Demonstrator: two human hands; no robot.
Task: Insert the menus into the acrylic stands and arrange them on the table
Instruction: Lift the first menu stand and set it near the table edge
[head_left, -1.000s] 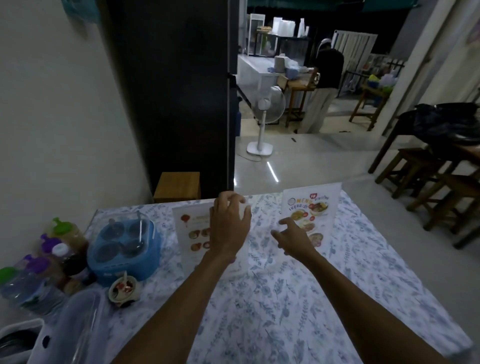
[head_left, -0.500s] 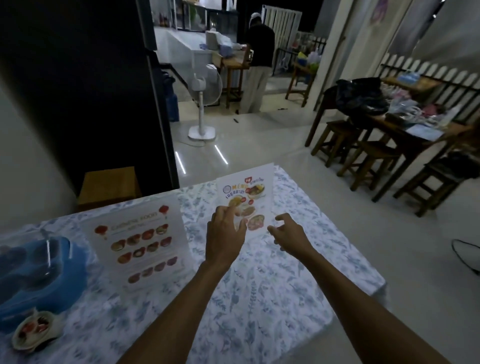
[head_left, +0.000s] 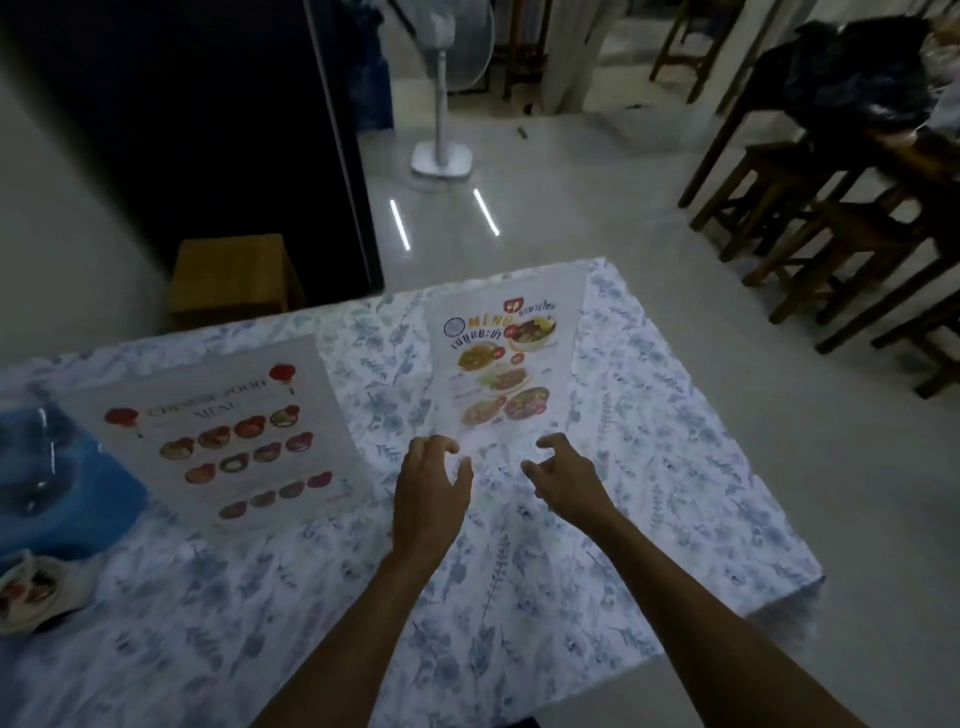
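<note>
Both hands have dropped back from the right-hand menu stand since a moment ago. Left hand and right hand hover open-fingered, holding nothing. A careless nudge could topple it off the surface.

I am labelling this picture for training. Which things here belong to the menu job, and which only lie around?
Belong to the job:
Chinese food menu stand
Thai menu stand
table
left hand
right hand

Only lying around:
blue container
small bowl
fan
wooden stools
wooden box
</note>
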